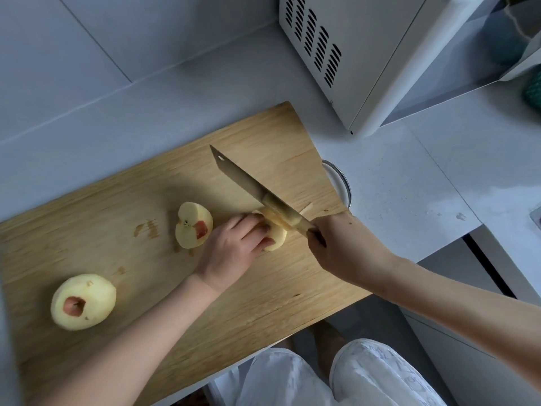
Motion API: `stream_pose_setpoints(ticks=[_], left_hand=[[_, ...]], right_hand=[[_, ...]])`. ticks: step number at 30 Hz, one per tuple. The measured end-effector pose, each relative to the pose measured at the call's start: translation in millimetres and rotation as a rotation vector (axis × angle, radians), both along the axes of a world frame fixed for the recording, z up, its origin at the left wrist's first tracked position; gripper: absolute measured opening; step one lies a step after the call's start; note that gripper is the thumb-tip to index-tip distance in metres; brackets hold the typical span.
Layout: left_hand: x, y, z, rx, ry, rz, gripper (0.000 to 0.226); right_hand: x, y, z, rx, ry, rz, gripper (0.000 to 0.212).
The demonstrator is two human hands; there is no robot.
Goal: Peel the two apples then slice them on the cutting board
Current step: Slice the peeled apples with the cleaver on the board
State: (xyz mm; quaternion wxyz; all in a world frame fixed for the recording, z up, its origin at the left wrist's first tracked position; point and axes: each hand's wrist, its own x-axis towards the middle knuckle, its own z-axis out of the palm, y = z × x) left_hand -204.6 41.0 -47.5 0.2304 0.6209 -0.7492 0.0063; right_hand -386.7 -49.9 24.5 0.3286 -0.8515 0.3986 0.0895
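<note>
Gripping the handle with fingers wrapped tight around it, the right hand [336, 247] holds a knife [248, 183] slantwise over the right part of the wooden cutting board [263, 288]. The blade's tip points far and left, and its edge is set into an apple half [275, 237] that lies on the board. A pale slice [282, 210] clings to the flat of the blade just above that half, and a thin sliver [307, 207] lies on the wood just beyond it.

The left hand [234, 247] steadies the apple half from the left, its fingers curled over the top of the fruit and the fingertips close beside the blade.

Just left of that hand sits the second half [193, 228], cut face showing, with the core and a patch of red skin on it. It is apart from the knife. Well to the left and nearer, close to the board's near-left corner, the whole peeled apple [83, 301] rests by itself, with a ring of red skin around its hollow.

The board lies on a pale counter [409, 186]. A round glass rim [341, 183] peeks out at the board's right edge. A white vented appliance [366, 54] stands at the far right. White patterned trousers [366, 376] show below the counter's near edge.
</note>
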Motion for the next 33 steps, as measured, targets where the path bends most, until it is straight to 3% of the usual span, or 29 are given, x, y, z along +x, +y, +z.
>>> stream_pose_setpoints(ticks=[17,25,33], left_hand=[[-1,2,-5,-0.026,0.008,0.018,0.022],[-1,3,-1,-0.002,0.082,0.000,0.015],[1,4,-1,-0.001,0.028,-0.022,0.014]], right_hand=[[25,6,-12,0.023,0.134,0.058,0.032],[16,-13,-20,0.151,0.047,-0.057,0.029],[-1,0,7,-0.001,0.019,0.029,0.034]])
